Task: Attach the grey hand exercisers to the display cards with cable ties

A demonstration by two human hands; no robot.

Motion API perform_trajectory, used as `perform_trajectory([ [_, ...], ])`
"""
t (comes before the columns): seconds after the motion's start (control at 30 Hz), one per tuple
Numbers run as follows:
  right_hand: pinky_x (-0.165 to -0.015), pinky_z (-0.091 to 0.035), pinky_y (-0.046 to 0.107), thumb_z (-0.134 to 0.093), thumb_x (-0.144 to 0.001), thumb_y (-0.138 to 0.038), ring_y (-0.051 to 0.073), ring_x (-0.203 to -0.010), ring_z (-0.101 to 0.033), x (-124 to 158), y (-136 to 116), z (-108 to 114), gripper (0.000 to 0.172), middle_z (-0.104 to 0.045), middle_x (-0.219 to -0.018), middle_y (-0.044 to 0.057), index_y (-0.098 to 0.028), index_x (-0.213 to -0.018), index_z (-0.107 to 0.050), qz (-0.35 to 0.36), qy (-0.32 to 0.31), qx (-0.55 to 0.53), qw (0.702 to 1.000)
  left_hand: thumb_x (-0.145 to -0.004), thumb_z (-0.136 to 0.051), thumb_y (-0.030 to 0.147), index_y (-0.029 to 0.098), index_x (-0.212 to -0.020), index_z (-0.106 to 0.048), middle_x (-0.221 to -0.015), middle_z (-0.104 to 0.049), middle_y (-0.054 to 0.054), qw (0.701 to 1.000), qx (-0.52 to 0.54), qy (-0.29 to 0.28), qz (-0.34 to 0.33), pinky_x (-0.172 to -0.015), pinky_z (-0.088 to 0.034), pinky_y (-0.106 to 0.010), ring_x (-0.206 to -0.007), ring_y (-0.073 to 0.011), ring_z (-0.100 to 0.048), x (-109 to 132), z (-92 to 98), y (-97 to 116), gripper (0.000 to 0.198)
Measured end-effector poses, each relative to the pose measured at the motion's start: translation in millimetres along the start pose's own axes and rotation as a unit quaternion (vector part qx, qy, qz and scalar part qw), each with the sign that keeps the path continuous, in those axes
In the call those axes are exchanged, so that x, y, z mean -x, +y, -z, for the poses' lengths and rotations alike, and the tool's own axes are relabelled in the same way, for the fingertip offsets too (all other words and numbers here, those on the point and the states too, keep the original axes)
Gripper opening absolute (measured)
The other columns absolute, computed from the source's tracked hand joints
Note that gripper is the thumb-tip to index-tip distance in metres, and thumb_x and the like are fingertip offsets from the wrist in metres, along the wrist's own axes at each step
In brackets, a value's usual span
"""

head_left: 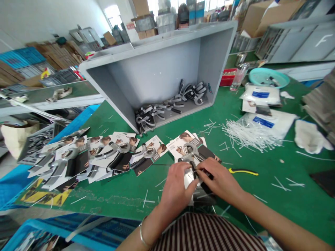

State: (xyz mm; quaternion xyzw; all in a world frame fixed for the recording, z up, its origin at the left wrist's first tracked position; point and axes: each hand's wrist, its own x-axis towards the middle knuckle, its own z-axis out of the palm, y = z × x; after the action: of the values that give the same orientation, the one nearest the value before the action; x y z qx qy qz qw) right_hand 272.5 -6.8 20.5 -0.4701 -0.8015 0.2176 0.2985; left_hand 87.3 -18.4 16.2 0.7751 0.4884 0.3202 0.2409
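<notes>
My left hand (178, 184) and my right hand (218, 177) meet at the front of the green work mat (264, 198). Together they hold a grey-and-black hand grip strengthener (190, 157) lying on a printed card (180, 144). My left hand presses on the card and the grip's lower part. The right fingers pinch at its black handle, and a thin white tie may lie there, too small to tell. Several other strengtheners on cards (86, 157) lie overlapping to the left.
A grey crate (157, 69) lies on its side, holding loose strengtheners (170, 104). To the right lie white cable ties (248, 136), a yellow-handled cutter (243, 171), white bags (269, 122) and white gloves (310, 137). A blue crate (78, 230) sits below the mat's near edge. A person (182, 15) stands beyond.
</notes>
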Motion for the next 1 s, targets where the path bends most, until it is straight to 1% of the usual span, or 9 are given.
perform_trajectory([
  [0.1, -0.084, -0.043, 0.040, -0.051, -0.095, -0.017, 0.023, -0.090, -0.055, -1.3, -3.5, -4.9, 0.012, -0.067, -0.092, 0.005, -0.021, -0.090, -0.060, 0.009, 0.034, -0.007, 0.999, -0.082, -0.069, 0.024, 0.014, -0.134, -0.042, -0.131, -0.053, -0.019, 0.997, -0.066, 0.043, -0.003, -0.105, -0.039, -0.053, -0.122, -0.0339, -0.049, 4.5, -17.2, -7.3, 0.059],
  [0.23, -0.095, -0.037, 0.050, -0.051, -0.093, -0.015, 0.027, -0.104, -0.053, -1.6, -2.8, -18.2, 0.013, -0.066, -0.113, 0.008, -0.021, -0.086, -0.060, 0.006, 0.100, 0.011, 0.995, -0.085, -0.061, 0.017, 0.014, -0.131, -0.043, -0.126, -0.056, -0.017, 0.992, -0.094, 0.083, -0.019, -0.105, -0.040, -0.051, -0.120, -0.0304, -0.051, 5.1, -24.4, -22.9, 0.049],
  [0.37, -0.094, -0.037, 0.050, -0.051, -0.093, -0.015, 0.027, -0.106, -0.053, 1.2, 2.8, -33.4, 0.014, -0.065, -0.113, 0.008, -0.021, -0.084, -0.059, -0.024, 0.134, 0.009, 0.991, -0.086, -0.058, 0.014, 0.017, -0.122, -0.050, -0.120, -0.059, -0.014, 0.992, -0.092, 0.080, -0.031, -0.104, -0.040, -0.050, -0.117, -0.0283, -0.053, 5.1, -13.9, -35.1, 0.037],
  [0.5, -0.098, -0.036, 0.051, -0.051, -0.096, -0.024, 0.027, -0.116, -0.052, 25.8, 28.9, -17.8, 0.013, -0.061, -0.125, 0.010, -0.023, -0.105, -0.061, -0.027, 0.110, 0.042, 0.993, -0.086, -0.060, 0.019, 0.020, -0.120, -0.052, -0.124, -0.058, -0.012, 0.999, -0.021, 0.014, 0.031, -0.105, -0.040, -0.049, -0.120, -0.0271, -0.053, 7.3, 9.8, -43.3, 0.035],
  [0.6, -0.103, -0.032, 0.057, -0.059, -0.090, -0.047, 0.036, -0.129, -0.043, 67.9, 73.1, 11.3, 0.052, -0.049, -0.141, 0.016, -0.022, -0.134, -0.049, -0.082, 0.070, 0.164, 0.980, -0.087, -0.063, 0.033, 0.021, -0.130, -0.047, -0.132, -0.054, -0.014, 0.992, 0.020, 0.024, 0.126, -0.107, -0.039, -0.053, -0.126, -0.0292, -0.051, 6.7, 21.0, -52.9, 0.048],
  [0.67, -0.097, -0.035, 0.063, -0.063, -0.079, -0.064, 0.045, -0.128, -0.040, 96.8, 103.7, 27.8, 0.079, -0.048, -0.142, 0.021, -0.018, -0.140, -0.046, -0.108, 0.010, 0.266, 0.958, -0.082, -0.069, 0.041, 0.020, -0.139, -0.039, -0.140, -0.048, -0.018, 0.983, 0.033, 0.052, 0.172, -0.109, -0.035, -0.056, -0.132, -0.0335, -0.046, 2.1, 15.8, -58.1, 0.067],
  [0.73, -0.086, -0.043, 0.060, -0.067, -0.072, -0.067, 0.047, -0.118, -0.048, 115.6, 124.3, 37.7, 0.090, -0.051, -0.137, 0.024, -0.016, -0.142, -0.045, -0.114, -0.058, 0.317, 0.940, -0.076, -0.074, 0.045, 0.019, -0.146, -0.031, -0.148, -0.040, -0.022, 0.978, 0.063, 0.059, 0.188, -0.112, -0.031, -0.057, -0.137, -0.0368, -0.040, -6.9, 1.9, -59.5, 0.086],
  [0.87, -0.076, -0.051, 0.048, -0.063, -0.082, -0.045, 0.034, -0.092, -0.063, 115.4, 127.4, 45.1, 0.052, -0.065, -0.112, 0.018, -0.018, -0.127, -0.061, -0.114, -0.119, 0.275, 0.947, -0.076, -0.073, 0.035, 0.014, -0.145, -0.034, -0.148, -0.042, -0.023, 0.969, 0.120, 0.049, 0.208, -0.113, -0.030, -0.054, -0.138, -0.0361, -0.040, -28.9, -18.1, -56.0, 0.082],
  [1.0, -0.071, -0.056, 0.041, -0.053, -0.088, -0.039, 0.029, -0.082, -0.068, 104.5, 110.7, 55.0, 0.031, -0.070, -0.095, 0.014, -0.019, -0.106, -0.068, -0.247, -0.115, 0.052, 0.961, -0.079, -0.063, 0.022, 0.014, -0.122, -0.056, -0.121, -0.066, -0.013, 0.966, 0.144, 0.020, 0.215, -0.103, -0.041, -0.047, -0.113, -0.0278, -0.061, -34.2, 3.3, -60.0, 0.044],
])
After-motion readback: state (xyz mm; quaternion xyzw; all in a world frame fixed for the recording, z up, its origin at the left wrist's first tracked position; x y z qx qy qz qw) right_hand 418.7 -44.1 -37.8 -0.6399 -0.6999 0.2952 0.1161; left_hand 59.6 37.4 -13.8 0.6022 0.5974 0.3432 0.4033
